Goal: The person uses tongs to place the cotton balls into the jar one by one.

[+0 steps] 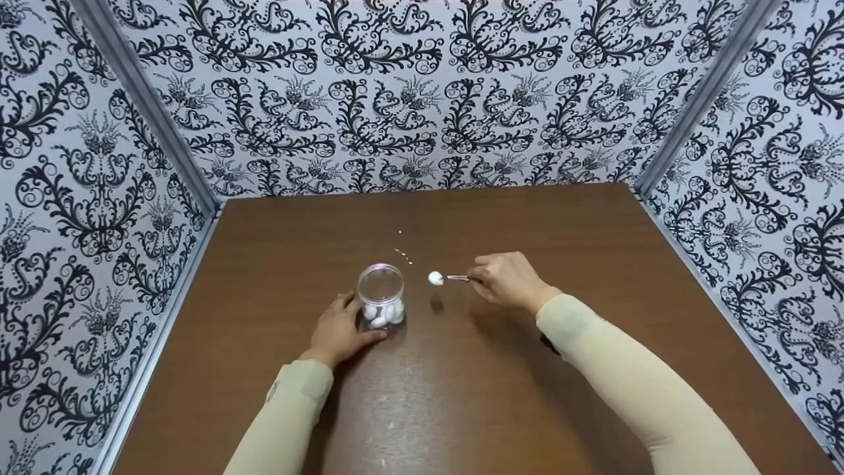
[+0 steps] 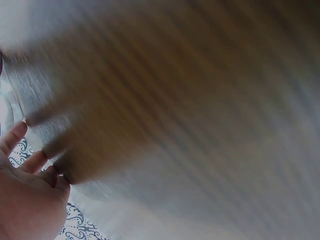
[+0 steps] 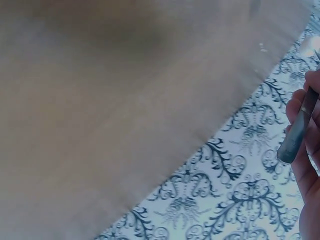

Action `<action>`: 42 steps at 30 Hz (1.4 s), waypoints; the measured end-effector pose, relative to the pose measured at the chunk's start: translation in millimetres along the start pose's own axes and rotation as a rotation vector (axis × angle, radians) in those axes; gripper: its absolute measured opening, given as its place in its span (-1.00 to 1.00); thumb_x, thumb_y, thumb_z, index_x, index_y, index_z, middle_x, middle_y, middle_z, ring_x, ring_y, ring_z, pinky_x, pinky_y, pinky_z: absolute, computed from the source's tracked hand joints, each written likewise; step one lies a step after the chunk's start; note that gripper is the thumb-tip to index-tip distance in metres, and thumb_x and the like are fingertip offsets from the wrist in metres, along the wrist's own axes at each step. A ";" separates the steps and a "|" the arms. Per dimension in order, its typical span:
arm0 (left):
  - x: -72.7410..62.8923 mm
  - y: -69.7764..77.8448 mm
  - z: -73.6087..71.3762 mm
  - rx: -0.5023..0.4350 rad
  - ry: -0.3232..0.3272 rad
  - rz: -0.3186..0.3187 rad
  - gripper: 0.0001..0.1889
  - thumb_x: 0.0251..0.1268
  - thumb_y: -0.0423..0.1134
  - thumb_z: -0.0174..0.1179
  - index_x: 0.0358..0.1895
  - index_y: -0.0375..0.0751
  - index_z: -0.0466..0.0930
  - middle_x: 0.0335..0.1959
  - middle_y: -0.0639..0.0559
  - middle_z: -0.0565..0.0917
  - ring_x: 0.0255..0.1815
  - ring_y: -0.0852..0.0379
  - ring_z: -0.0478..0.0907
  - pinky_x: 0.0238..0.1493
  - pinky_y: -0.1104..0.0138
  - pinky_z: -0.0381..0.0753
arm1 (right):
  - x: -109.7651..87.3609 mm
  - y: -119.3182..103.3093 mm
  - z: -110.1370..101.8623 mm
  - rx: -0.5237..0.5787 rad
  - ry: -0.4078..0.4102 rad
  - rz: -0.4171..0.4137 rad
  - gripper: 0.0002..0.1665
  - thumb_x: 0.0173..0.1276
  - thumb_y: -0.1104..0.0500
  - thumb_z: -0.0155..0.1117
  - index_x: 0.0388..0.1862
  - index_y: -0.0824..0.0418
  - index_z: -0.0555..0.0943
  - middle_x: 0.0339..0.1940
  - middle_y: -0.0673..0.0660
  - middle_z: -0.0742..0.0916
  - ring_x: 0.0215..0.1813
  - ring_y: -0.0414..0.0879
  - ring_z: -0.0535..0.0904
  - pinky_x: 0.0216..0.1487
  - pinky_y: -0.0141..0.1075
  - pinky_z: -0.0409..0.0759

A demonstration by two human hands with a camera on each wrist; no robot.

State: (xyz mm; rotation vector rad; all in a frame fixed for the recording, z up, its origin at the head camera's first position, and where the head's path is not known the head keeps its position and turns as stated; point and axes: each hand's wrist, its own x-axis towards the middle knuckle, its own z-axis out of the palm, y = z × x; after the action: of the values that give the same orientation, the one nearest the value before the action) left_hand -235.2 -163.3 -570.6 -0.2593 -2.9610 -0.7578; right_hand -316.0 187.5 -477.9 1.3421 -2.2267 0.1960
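A clear jar (image 1: 381,285) stands upright on the table, with several white balls (image 1: 384,313) in its lower part. My left hand (image 1: 339,330) holds it low on the left side, thumb in front and fingers behind. In the left wrist view, that hand's fingertips (image 2: 19,131) rest at the tabletop. My right hand (image 1: 508,277), right of the jar, grips a metal piece of cutlery by its flat, round-ended handle (image 3: 296,135). At its tip, a white ball (image 1: 436,278) hangs over the table and hides the utensil's head.
Small white bits (image 1: 404,254) lie on the brown table (image 1: 297,231) behind the jar. Patterned wall panels (image 1: 395,99) enclose the back and both sides, with grey metal posts (image 1: 151,99) at the corners.
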 end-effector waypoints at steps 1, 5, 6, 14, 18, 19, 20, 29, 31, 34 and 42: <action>0.3 -0.4 0.3 0.000 0.000 0.003 -0.08 -0.05 0.27 0.47 0.36 -0.21 0.46 0.38 -0.35 0.36 0.44 -0.38 0.20 0.36 -0.13 0.25 | 2.8 -0.2 -2.1 0.000 0.007 -0.007 -0.97 0.13 0.21 0.41 -0.42 0.13 0.76 -0.56 -0.04 0.57 -0.63 -0.15 0.47 -0.68 -0.19 0.49; 1.6 -2.1 1.8 0.001 0.006 0.010 -0.08 -0.05 0.27 0.47 0.35 -0.20 0.47 0.38 -0.36 0.36 0.44 -0.37 0.20 0.36 -0.12 0.25 | 14.2 -3.1 -10.7 0.004 0.033 -0.027 -0.94 0.13 0.21 0.42 -0.39 0.12 0.77 -0.53 -0.04 0.59 -0.61 -0.13 0.49 -0.67 -0.18 0.49; 1.6 -2.2 1.8 0.001 0.007 0.010 -0.08 -0.05 0.27 0.47 0.35 -0.20 0.47 0.37 -0.36 0.37 0.44 -0.37 0.20 0.36 -0.12 0.25 | 17.2 -4.2 -12.7 0.007 0.039 -0.031 -0.94 0.13 0.21 0.42 -0.38 0.12 0.76 -0.53 -0.04 0.58 -0.61 -0.13 0.49 -0.67 -0.18 0.49; -0.2 -0.5 -0.6 -0.013 0.004 -0.004 -0.09 -0.04 0.25 0.48 0.36 -0.20 0.46 0.38 -0.35 0.36 0.44 -0.36 0.21 0.36 -0.14 0.25 | 43.2 -20.0 -20.9 0.006 0.040 -0.050 -0.94 0.19 0.17 0.38 -0.35 0.09 0.76 -0.52 -0.04 0.58 -0.58 -0.13 0.49 -0.65 -0.19 0.48; -0.7 -0.2 -1.2 -0.014 0.004 -0.002 -0.09 -0.04 0.25 0.48 0.36 -0.20 0.46 0.37 -0.35 0.37 0.43 -0.36 0.22 0.35 -0.14 0.25 | 54.3 -29.6 -16.7 0.012 0.021 -0.065 -0.91 0.23 0.16 0.36 -0.32 0.08 0.77 -0.47 -0.04 0.61 -0.53 -0.12 0.53 -0.62 -0.19 0.52; -0.8 0.1 -1.6 -0.015 0.005 -0.002 -0.09 -0.05 0.25 0.48 0.36 -0.20 0.46 0.37 -0.35 0.38 0.43 -0.36 0.22 0.35 -0.14 0.25 | 56.6 -31.9 -15.2 0.016 0.017 -0.070 -0.90 0.23 0.15 0.36 -0.31 0.08 0.77 -0.47 -0.04 0.62 -0.53 -0.12 0.54 -0.61 -0.19 0.53; -0.9 0.3 -1.7 -0.016 0.004 -0.001 -0.09 -0.05 0.25 0.48 0.36 -0.20 0.46 0.37 -0.35 0.38 0.43 -0.36 0.22 0.35 -0.14 0.25 | 58.9 -34.1 -13.7 0.019 0.014 -0.076 -0.90 0.23 0.15 0.35 -0.31 0.08 0.77 -0.47 -0.05 0.62 -0.53 -0.13 0.54 -0.60 -0.20 0.54; 0.6 3.9 -3.6 -0.019 0.011 0.003 -0.09 -0.07 0.23 0.50 0.35 -0.19 0.47 0.35 -0.35 0.39 0.43 -0.39 0.21 0.36 -0.13 0.24 | 71.8 -46.3 0.2 0.048 0.001 -0.111 -0.94 0.18 0.18 0.34 -0.39 0.08 0.74 -0.51 -0.05 0.59 -0.55 -0.14 0.52 -0.60 -0.21 0.53; 0.5 3.3 -3.2 -0.019 0.014 0.005 -0.08 -0.08 0.24 0.50 0.35 -0.19 0.47 0.35 -0.35 0.40 0.42 -0.39 0.22 0.36 -0.13 0.25 | 73.5 -47.5 2.1 0.054 0.002 -0.116 -0.94 0.18 0.18 0.33 -0.41 0.08 0.73 -0.53 -0.05 0.58 -0.56 -0.14 0.51 -0.62 -0.21 0.51; 0.4 2.3 -2.1 -0.021 0.022 0.006 -0.07 -0.09 0.24 0.50 0.36 -0.19 0.47 0.35 -0.35 0.40 0.42 -0.39 0.22 0.36 -0.12 0.26 | 74.6 -48.2 4.3 0.051 -0.009 -0.117 -0.94 0.19 0.18 0.32 -0.44 0.07 0.72 -0.54 -0.05 0.56 -0.57 -0.13 0.50 -0.64 -0.20 0.49; 0.0 1.1 -2.4 -0.006 0.026 0.009 -0.07 -0.09 0.25 0.49 0.34 -0.22 0.48 0.35 -0.36 0.40 0.41 -0.39 0.24 0.35 -0.12 0.27 | 71.1 -47.6 4.4 0.053 -0.035 -0.098 -0.92 0.19 0.16 0.37 -0.33 0.07 0.76 -0.49 -0.05 0.60 -0.54 -0.13 0.53 -0.61 -0.19 0.52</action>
State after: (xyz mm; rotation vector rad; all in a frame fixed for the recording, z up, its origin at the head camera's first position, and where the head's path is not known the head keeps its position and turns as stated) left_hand -235.0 -163.5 -568.0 -0.2611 -2.9317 -0.7634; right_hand -303.0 106.7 -452.4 1.4905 -2.1919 0.1981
